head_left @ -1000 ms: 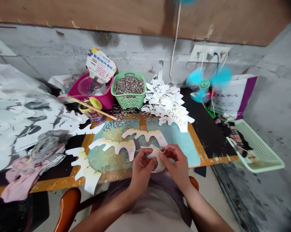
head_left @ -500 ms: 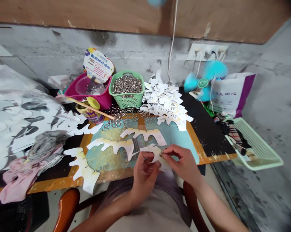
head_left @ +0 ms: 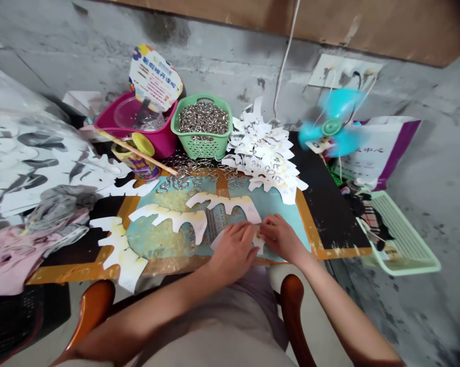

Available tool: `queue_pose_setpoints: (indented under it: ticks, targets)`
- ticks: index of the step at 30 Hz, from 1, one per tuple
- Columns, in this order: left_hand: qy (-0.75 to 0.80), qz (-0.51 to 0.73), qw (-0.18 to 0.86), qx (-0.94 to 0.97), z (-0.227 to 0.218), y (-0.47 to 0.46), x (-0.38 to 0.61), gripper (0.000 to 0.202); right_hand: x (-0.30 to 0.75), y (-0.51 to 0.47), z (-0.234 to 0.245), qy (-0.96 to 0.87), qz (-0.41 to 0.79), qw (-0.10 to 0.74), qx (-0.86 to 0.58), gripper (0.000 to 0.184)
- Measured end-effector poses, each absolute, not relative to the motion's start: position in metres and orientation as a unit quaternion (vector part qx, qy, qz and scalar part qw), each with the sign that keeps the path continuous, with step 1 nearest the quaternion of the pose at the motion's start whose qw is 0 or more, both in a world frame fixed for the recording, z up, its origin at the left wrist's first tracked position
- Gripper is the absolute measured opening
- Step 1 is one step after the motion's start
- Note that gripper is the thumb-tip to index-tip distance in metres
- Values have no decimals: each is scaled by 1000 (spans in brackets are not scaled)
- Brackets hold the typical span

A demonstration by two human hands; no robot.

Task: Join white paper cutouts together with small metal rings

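Note:
My left hand (head_left: 233,253) and my right hand (head_left: 279,237) lie close together on a white scalloped paper cutout (head_left: 257,244), whose middle they mostly hide. Both hands rest low on the painted board (head_left: 164,250), fingers curled over the paper. Just beyond them lie two similar cutouts (head_left: 169,218) (head_left: 224,203), and a third (head_left: 119,250) sits at the board's left edge. A heap of cutouts (head_left: 264,163) rises at the far side, next to loose metal rings (head_left: 195,176). A green basket (head_left: 201,148) is full of rings.
A pink tub (head_left: 138,137) and a yellow-lidded jar (head_left: 136,163) stand at the back left. Crumpled cloth (head_left: 31,255) and large printed sheets (head_left: 31,153) lie left. A spinning cyan fan (head_left: 331,127), a bag (head_left: 383,148) and a pale tray (head_left: 398,234) sit right.
Both hands have dropped from above the cutout down onto the board. The small ring between my fingers no longer shows. The camera view has shifted slightly.

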State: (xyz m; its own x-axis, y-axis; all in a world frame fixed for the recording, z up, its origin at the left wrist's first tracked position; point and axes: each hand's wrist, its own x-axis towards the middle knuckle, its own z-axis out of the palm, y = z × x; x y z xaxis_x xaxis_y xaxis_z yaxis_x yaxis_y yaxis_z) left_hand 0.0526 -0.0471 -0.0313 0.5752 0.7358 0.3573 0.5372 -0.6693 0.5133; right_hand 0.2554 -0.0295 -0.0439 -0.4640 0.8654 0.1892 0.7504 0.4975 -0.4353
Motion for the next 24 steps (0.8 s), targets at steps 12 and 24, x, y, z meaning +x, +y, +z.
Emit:
queue_pose_setpoints:
  ticks: [12,24]
  targets:
    - [436,231,273,826,-54,-5,68,22,266,-48,-68,-863,143,263,-406,19]
    - [389,253,149,873,-54,-20,67,15,280,-38,-52,-876,141,241,-393,29]
